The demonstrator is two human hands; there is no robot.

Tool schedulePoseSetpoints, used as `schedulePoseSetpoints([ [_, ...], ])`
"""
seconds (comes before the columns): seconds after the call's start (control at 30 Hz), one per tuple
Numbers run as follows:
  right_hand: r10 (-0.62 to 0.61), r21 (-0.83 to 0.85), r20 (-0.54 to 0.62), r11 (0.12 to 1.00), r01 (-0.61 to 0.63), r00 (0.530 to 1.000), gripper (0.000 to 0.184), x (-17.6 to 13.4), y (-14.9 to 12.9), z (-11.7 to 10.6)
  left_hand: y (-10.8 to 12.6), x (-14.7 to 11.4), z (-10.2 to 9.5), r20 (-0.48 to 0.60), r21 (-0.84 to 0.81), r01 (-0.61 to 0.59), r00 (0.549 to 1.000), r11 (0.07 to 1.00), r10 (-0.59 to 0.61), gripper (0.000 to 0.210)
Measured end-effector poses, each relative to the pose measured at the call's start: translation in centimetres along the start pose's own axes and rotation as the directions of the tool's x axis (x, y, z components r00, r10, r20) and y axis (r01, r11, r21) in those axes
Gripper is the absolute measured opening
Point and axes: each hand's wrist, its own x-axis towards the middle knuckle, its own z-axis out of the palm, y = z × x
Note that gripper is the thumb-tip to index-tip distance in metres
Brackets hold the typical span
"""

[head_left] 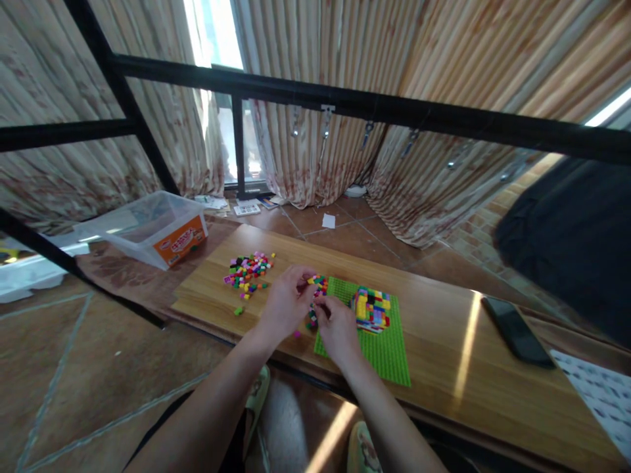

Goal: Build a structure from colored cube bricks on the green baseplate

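My left hand [288,297] is over a small pile of colourful toy bricks [320,284], its fingers curled together. Beside it, my right hand [338,327] is closed in a pinch above the left edge of the green baseplate [382,358]. The fingertips of both hands nearly meet; whatever lies between them is too small to make out. On the baseplate, right of my right hand, stands a blocky multicoloured brick build [373,309] with yellow, red, blue and white bricks. My hands partly hide the small pile.
A larger heap of loose bricks [249,268] lies on the wooden table [434,315] to the left, with a stray green brick [238,311] nearby. Beyond stands a clear plastic bin [148,226]. A black phone [517,332] and a printed sheet [596,387] lie right. A black metal bar [345,105] crosses ahead.
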Motion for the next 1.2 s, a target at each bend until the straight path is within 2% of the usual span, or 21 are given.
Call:
schedulePoseSetpoints([
  [0.1, -0.005, -0.038, 0.01, 0.999, 0.006, 1.0, 0.022, -0.1, 0.8, 0.9, -0.4, -0.1, 0.3, 0.027, -0.046, 0.038, 0.999, 0.998, -0.037, 0.017],
  [0.2, 0.021, -0.024, 0.015, 1.0, -0.02, 1.0, 0.022, 0.0, 1.1, 0.8, -0.5, -0.1, 0.4, 0.049, -0.044, 0.049, 0.998, 0.998, -0.047, 0.02],
  [0.37, 0.102, 0.116, -0.076, 0.989, -0.093, 0.992, 0.024, 0.2, 0.2, -0.5, -0.3, 0.0, 0.7, 0.068, -0.063, 0.06, 0.996, 0.996, -0.055, 0.021],
  [0.47, 0.197, 0.28, -0.087, 0.946, -0.166, 0.977, 0.032, 0.4, -0.9, -1.5, 0.2, -0.1, 1.1, 0.104, -0.14, 0.023, 0.995, 0.99, -0.009, 0.02],
  [0.63, 0.227, 0.417, -0.081, 0.892, -0.173, 0.971, 0.031, 0.5, -2.2, -3.0, 1.6, -0.4, 1.7, 0.139, -0.161, -0.093, 0.984, 0.983, 0.116, 0.019],
  [0.73, 0.244, 0.428, -0.102, 0.886, -0.179, 0.964, 0.031, 0.4, -2.6, -3.8, 2.4, -0.5, 1.7, 0.14, -0.084, -0.188, 0.97, 0.978, 0.199, 0.018],
  [0.83, 0.248, 0.457, -0.092, 0.871, -0.18, 0.964, 0.031, 0.3, -2.8, -4.7, 3.0, -0.3, 1.6, 0.168, -0.074, -0.237, 0.954, 0.969, 0.247, 0.018],
  [0.97, 0.224, 0.453, -0.064, 0.875, -0.171, 0.973, 0.03, 0.0, -2.9, -5.9, 3.5, -0.1, 1.6, 0.223, -0.136, -0.213, 0.945, 0.967, 0.24, 0.016],
  [1.2, 0.154, 0.275, -0.064, 0.952, -0.131, 0.986, 0.026, -0.9, -1.7, -8.5, 4.1, -0.1, 2.7, 0.292, -0.245, -0.136, 0.934, 0.96, 0.207, 0.016],
])
